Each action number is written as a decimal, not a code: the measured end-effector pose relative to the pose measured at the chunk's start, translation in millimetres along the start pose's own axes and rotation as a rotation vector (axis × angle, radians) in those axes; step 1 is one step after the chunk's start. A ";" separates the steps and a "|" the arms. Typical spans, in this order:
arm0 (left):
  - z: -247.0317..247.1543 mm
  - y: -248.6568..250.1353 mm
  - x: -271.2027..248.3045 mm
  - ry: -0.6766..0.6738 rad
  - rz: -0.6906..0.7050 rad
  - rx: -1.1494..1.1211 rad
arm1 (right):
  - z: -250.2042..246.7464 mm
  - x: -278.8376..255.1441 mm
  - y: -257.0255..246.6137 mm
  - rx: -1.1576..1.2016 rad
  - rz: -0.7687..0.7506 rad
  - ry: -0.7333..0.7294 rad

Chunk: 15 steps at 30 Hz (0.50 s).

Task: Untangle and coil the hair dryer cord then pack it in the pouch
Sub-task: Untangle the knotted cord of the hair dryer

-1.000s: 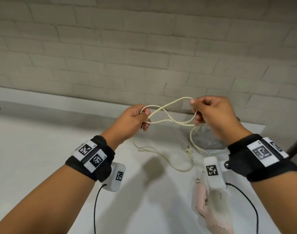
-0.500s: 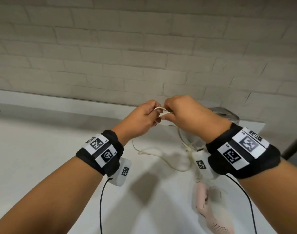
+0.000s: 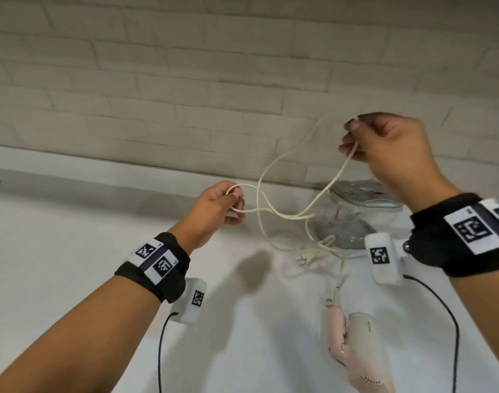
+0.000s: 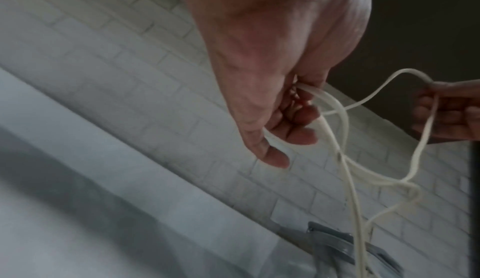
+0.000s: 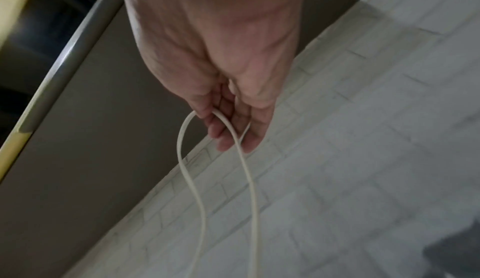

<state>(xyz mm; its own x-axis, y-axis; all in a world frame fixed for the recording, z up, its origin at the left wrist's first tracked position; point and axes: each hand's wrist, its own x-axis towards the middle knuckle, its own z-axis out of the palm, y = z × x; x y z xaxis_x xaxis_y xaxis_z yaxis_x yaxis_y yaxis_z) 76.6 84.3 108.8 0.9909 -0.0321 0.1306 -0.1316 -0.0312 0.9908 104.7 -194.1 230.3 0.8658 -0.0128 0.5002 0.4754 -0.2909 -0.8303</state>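
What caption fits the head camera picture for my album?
Two hands, left hand and right hand, pull loops of a cream cord above a pink hair dryer on the counter.

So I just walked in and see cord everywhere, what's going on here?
A person is sorting out a hair dryer's cream cord above a white counter. The left hand grips a few small loops of it; the right hand, raised higher, pinches a long loop. The strands between them cross. The plug and the pink hair dryer lie on the counter, and the clear pouch sits behind.
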 end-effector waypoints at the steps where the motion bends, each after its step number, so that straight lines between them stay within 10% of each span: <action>1: 4.2 4.3 2.8 0.005 0.000 0.067 | 5.6 -3.2 1.2 0.017 0.025 -0.029; 6: 12.7 5.7 12.6 -0.061 0.046 0.642 | 24.3 -12.0 -5.7 0.122 0.079 -0.068; 15: 37.2 11.3 0.4 -0.141 0.074 0.419 | 32.9 -15.1 -7.1 -0.001 0.020 -0.034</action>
<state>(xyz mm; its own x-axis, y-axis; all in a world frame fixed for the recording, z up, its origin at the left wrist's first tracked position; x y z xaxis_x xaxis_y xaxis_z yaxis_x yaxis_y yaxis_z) 74.5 46.8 118.8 0.9689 -0.1840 0.1656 -0.2302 -0.4246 0.8756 93.4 -160.4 220.6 0.8801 0.0143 0.4745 0.4576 -0.2919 -0.8399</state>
